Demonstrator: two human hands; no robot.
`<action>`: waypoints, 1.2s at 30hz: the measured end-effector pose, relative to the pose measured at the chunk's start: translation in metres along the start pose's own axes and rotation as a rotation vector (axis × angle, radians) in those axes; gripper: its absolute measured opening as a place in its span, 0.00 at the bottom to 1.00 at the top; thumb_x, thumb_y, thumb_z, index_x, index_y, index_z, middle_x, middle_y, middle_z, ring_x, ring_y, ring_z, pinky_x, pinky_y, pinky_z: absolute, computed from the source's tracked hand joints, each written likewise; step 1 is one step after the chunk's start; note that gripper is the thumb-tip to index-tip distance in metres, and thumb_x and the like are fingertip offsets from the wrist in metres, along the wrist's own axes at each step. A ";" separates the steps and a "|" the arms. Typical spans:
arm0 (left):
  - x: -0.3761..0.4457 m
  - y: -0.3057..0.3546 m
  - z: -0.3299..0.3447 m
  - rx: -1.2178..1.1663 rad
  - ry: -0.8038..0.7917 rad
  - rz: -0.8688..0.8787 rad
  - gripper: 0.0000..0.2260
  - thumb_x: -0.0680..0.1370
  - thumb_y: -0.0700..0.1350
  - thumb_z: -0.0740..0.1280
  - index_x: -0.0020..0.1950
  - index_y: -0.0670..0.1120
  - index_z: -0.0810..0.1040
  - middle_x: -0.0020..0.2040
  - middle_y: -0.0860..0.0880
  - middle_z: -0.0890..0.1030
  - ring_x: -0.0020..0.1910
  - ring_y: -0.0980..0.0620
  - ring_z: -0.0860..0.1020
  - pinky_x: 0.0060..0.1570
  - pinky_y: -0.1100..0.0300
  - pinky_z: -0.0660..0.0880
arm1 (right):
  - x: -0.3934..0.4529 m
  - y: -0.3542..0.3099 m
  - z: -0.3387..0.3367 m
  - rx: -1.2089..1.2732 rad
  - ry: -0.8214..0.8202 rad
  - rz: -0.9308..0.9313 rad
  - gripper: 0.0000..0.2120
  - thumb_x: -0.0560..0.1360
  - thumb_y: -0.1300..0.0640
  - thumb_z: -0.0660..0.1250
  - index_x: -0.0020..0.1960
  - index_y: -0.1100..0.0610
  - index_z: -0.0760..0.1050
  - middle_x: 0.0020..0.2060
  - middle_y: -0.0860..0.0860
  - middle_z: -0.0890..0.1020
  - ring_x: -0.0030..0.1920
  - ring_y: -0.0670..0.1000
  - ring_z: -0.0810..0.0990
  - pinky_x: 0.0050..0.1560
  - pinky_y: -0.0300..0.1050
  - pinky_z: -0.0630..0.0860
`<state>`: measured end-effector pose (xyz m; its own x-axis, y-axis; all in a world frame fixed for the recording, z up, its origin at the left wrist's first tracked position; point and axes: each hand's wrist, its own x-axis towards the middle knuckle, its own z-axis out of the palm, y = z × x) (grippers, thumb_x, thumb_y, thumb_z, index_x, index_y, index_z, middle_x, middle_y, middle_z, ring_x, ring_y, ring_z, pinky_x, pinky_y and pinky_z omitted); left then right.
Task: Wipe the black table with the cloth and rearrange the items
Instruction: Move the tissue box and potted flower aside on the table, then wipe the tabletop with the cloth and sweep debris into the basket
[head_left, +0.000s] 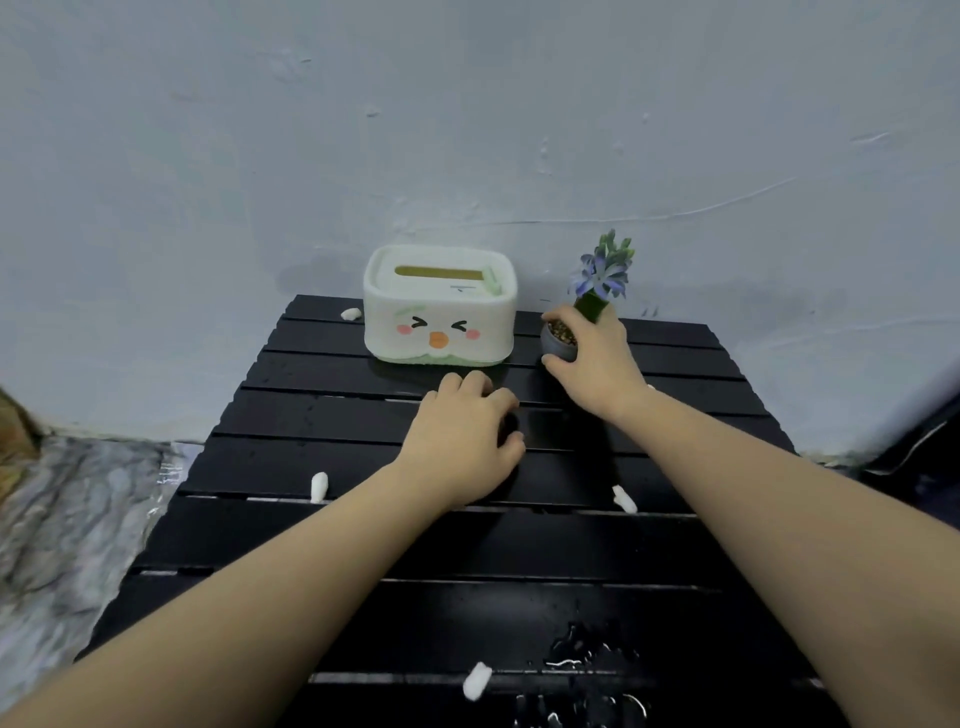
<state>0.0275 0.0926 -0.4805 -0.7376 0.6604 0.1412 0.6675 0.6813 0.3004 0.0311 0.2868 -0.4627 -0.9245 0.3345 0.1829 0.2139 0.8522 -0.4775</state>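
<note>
Right hand (597, 353) fingers wrap small grey flowerpot with purple bloom (560, 340), far right of black slatted desk (291, 457). Left hand (462, 441) curls over something dark, unidentifiable; nearer white duck-face tissue box (439, 312).

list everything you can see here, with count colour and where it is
table: 1, black slatted, fills the middle, against the wall
tissue box: 1, white with a cartoon face, far edge, centre
plant pot: 1, grey with a purple flower, far edge, right of the tissue box
white scraps: 5 seen, white, scattered: far left by the box, mid left, mid right, near centre, one partly hidden behind the right wrist
water: 1 puddle, clear, near right of the table
wall: 1, pale grey, behind the table
left hand: 1, resting on the table in front of the tissue box, over something dark, unclear what
right hand: 1, fingers around the plant pot
</note>
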 end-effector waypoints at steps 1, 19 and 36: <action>0.000 -0.002 0.003 -0.001 0.004 0.002 0.19 0.77 0.58 0.61 0.65 0.52 0.76 0.63 0.49 0.73 0.60 0.45 0.69 0.60 0.49 0.70 | 0.004 0.000 0.002 0.001 -0.003 0.002 0.21 0.76 0.57 0.69 0.67 0.48 0.71 0.64 0.59 0.67 0.64 0.62 0.66 0.62 0.51 0.69; -0.052 -0.009 -0.041 -0.164 -0.062 -0.031 0.20 0.78 0.54 0.64 0.69 0.54 0.72 0.74 0.50 0.68 0.72 0.47 0.64 0.70 0.46 0.64 | -0.121 -0.028 -0.017 -0.108 0.075 -0.005 0.23 0.78 0.43 0.65 0.72 0.42 0.67 0.72 0.57 0.65 0.71 0.58 0.64 0.72 0.60 0.60; -0.337 0.020 -0.050 0.076 -0.059 -0.476 0.40 0.78 0.69 0.42 0.80 0.42 0.47 0.81 0.41 0.47 0.80 0.45 0.45 0.77 0.48 0.45 | -0.385 -0.047 -0.063 -0.210 -0.317 0.011 0.32 0.80 0.35 0.51 0.80 0.47 0.58 0.81 0.53 0.54 0.81 0.54 0.48 0.79 0.58 0.45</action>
<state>0.2842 -0.1319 -0.4751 -0.9572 0.2854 -0.0492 0.2649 0.9315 0.2491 0.3965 0.1435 -0.4567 -0.9664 0.2313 -0.1120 0.2542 0.9240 -0.2858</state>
